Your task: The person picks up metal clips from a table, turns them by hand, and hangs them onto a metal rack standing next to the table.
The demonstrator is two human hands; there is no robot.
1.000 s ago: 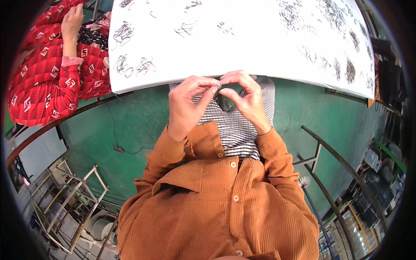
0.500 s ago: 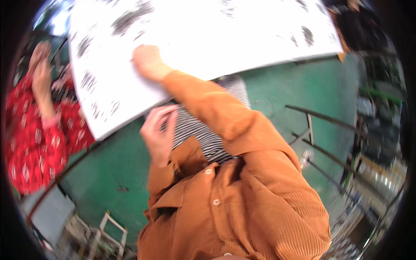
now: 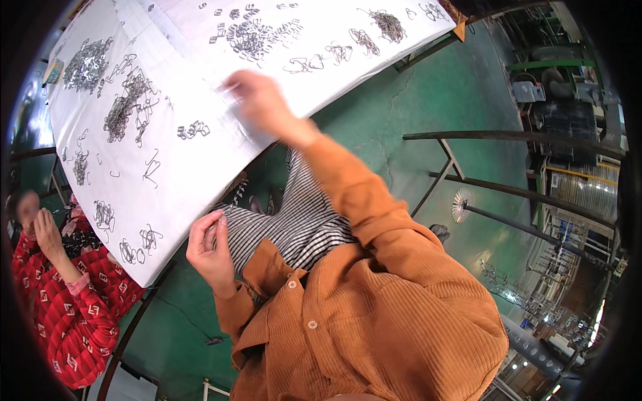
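My right hand is over the white-covered table, its fingers smeared by motion, so I cannot make out whether anything is in them. By the table's near edge, above my striped trousers, my left hand is closed, with thumb and fingertips drawn together. Whatever it may pinch is too small to name. A small cluster of metal buckle-like pieces lies left of my right hand. Farther off is a larger heap of similar metal pieces. Bent dark wire pieces form a tangled pile on the left.
Beside the table at left sits a person in a red patterned garment, hands raised together. More wire bundles lie along the table's far right edge. Dark metal rails and a round brush-like object stand on the right over the green floor.
The view has swung, showing more of the table's piles and shifting the table up and left. My right hand has moved relative to the table; my left stays closed near its edge.
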